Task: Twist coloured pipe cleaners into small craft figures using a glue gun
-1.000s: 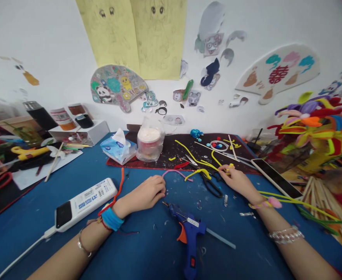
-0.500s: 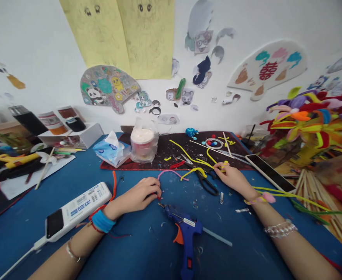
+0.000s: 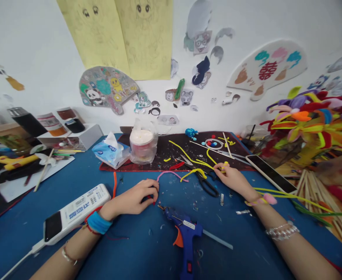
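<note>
Blue table (image 3: 135,249) with hot-glue gun (image 3: 186,233)

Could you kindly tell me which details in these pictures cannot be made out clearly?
All from the head view:
What the left hand pinches: its fingers hide it, and only a red speck shows.
The small yellow piece at the right hand: partly covered by the fingers.
The glue gun's handle end: cut off by the bottom edge.
The beads on the dark mat: too small to identify.

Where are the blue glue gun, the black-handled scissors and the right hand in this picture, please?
blue glue gun (image 3: 188,233): head view, on its body.
black-handled scissors (image 3: 202,181): head view, on a handle.
right hand (image 3: 230,178): head view, on its back.
</note>
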{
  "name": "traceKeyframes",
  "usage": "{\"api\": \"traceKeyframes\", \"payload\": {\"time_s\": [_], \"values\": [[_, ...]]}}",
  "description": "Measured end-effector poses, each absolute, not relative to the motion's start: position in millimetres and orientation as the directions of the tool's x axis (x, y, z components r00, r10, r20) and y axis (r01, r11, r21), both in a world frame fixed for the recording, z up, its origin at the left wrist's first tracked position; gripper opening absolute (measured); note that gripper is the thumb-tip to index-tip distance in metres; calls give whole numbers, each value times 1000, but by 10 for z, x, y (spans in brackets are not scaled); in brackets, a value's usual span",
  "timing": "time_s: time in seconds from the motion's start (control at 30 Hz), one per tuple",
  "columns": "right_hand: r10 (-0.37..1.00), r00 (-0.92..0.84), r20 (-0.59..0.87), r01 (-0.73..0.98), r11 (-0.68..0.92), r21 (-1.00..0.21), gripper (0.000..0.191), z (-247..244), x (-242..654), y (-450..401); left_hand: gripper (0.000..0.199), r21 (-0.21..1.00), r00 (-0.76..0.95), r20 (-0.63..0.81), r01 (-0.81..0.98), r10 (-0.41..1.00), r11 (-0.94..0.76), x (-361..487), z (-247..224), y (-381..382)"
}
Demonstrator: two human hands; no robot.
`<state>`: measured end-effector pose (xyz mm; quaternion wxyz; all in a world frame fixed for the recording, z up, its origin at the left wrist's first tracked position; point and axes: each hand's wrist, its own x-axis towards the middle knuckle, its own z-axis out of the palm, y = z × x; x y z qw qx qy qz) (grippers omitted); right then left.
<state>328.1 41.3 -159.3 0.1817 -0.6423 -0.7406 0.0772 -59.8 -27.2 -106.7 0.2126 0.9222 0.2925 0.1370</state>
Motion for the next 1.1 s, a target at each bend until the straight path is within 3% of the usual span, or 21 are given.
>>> {"api": "traceKeyframes", "payload": {"time_s": [0.2, 0.5, 0.87, 1.1], "values": [[983, -94, 161, 930, 144, -337, 26, -1589, 3267, 406, 23, 516, 751, 161, 489, 640, -703, -633, -1096, -283], [985, -93, 143, 928, 138, -347, 25, -1534, 3244, 380, 14, 461, 730, 232, 499, 643, -734, -622, -1166, -234], [980, -111, 164, 924, 163, -347, 25, -1561, 3255, 394, 11, 393, 559, 498, 537, 663, -747, -683, -1141, -244], [984, -100, 148, 928, 146, -344, 25, -1528, 3236, 375, 8, 395, 481, 516, 601, 709, -695, -658, -1133, -273]]}}
